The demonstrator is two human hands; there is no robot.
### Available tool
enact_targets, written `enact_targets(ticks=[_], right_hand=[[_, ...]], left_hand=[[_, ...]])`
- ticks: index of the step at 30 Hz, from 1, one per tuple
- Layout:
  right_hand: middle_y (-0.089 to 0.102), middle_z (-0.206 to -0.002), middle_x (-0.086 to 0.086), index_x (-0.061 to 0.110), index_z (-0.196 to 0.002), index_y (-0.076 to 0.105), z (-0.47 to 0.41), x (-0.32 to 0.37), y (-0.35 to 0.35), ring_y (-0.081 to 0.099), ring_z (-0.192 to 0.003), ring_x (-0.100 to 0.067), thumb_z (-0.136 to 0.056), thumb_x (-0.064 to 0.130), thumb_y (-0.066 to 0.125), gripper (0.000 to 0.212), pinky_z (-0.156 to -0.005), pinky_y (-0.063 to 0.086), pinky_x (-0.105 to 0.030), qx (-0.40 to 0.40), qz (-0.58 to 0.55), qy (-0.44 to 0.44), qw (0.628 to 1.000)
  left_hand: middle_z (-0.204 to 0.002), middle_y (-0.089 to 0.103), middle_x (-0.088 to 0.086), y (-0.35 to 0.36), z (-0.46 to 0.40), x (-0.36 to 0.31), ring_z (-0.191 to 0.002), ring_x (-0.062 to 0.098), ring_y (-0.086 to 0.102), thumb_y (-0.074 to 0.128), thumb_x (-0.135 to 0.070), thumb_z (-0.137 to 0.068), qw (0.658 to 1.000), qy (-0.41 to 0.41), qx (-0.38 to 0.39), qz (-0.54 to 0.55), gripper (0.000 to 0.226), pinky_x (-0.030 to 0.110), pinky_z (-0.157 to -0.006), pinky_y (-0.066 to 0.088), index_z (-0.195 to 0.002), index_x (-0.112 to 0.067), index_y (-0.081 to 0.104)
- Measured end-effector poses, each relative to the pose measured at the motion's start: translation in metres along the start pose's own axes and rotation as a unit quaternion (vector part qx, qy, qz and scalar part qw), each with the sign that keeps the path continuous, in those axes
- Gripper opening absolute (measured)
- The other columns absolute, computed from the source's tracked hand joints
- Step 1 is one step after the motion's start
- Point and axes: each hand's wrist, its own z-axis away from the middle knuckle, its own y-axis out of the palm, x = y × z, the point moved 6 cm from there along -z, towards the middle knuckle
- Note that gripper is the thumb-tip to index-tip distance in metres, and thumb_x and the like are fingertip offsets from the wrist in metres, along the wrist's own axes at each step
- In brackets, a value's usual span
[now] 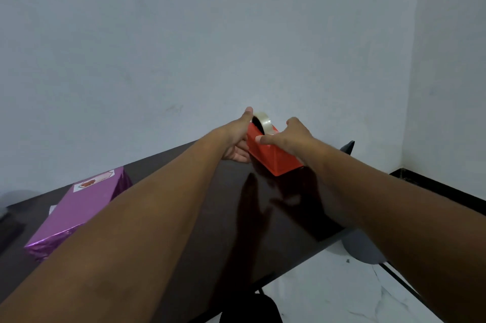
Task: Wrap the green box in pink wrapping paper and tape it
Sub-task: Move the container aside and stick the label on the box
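A box wrapped in shiny pink paper (79, 207) lies on the dark table (226, 217) at the left, with a white label bearing a red mark on its top. At the table's far edge stands a red tape dispenser (273, 154) with a roll of clear tape (264, 121) in it. My left hand (238, 138) grips the dispenser's left side, thumb up by the roll. My right hand (288, 136) reaches over the dispenser's right side, its thumb on the top near the tape; whether its fingers pinch the tape is hidden.
A grey wall rises right behind the table. A dark pointed object (347, 146) sticks out behind my right wrist. White marble floor (342, 291) and a grey round thing (363, 249) lie beyond the table's right edge. Something dark (8, 225) sits at the far left.
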Motion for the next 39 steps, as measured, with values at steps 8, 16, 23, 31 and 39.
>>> enact_targets(ticks=[8,16,23,31,39], right_hand=[[0.048,-0.138,-0.009,0.012,-0.135,0.047,0.034,0.103,0.040,0.043,-0.130,-0.028,-0.083,0.047,0.074,0.068,-0.091,0.042,-0.037,-0.047,0.041,-0.109,0.992],[0.063,-0.107,-0.006,0.011,-0.107,0.053,0.083,0.159,0.202,0.064,-0.092,-0.027,-0.089,0.051,0.066,0.046,-0.082,0.056,-0.038,0.169,0.134,-0.142,0.966],[0.066,-0.092,-0.009,0.006,-0.101,0.063,0.065,0.169,0.316,0.065,-0.077,-0.024,-0.095,0.048,0.061,0.042,-0.063,0.057,-0.034,0.279,0.091,-0.088,0.952],[0.069,-0.094,-0.014,0.005,-0.096,0.059,-0.057,0.193,0.388,0.068,-0.079,-0.029,-0.097,0.025,0.060,0.020,-0.068,0.059,-0.038,0.307,-0.019,0.014,0.951],[0.060,-0.117,-0.008,0.012,-0.126,0.045,-0.060,0.185,0.387,0.062,-0.105,-0.024,-0.100,0.052,0.050,0.048,-0.096,0.054,-0.048,0.370,0.001,0.103,0.923]], left_hand=[[-0.136,0.058,0.003,-0.107,0.063,0.013,-0.108,0.030,0.062,0.021,-0.093,-0.081,0.983,0.031,-0.107,-0.147,0.102,0.045,-0.094,0.056,-0.147,-0.019,0.047],[-0.157,0.039,0.021,-0.310,0.124,0.121,-0.140,0.040,0.043,0.030,-0.073,-0.098,0.889,-0.068,-0.287,-0.351,0.091,0.052,-0.114,0.037,-0.154,-0.002,0.034],[-0.097,0.070,0.015,-0.353,0.092,0.211,-0.085,0.027,0.068,0.032,-0.072,-0.098,0.973,-0.158,-0.158,-0.053,0.081,0.040,-0.081,0.059,-0.114,0.000,0.066],[-0.076,0.070,0.004,-0.402,-0.029,0.208,-0.061,0.014,0.070,0.062,-0.034,-0.100,0.975,-0.120,-0.185,0.010,0.034,0.028,-0.054,0.058,-0.115,-0.003,0.066],[-0.102,0.076,0.007,-0.390,-0.042,0.202,-0.095,0.025,0.071,0.058,-0.032,-0.098,0.953,-0.181,-0.204,0.130,0.026,0.037,-0.073,0.060,-0.108,-0.011,0.069]])
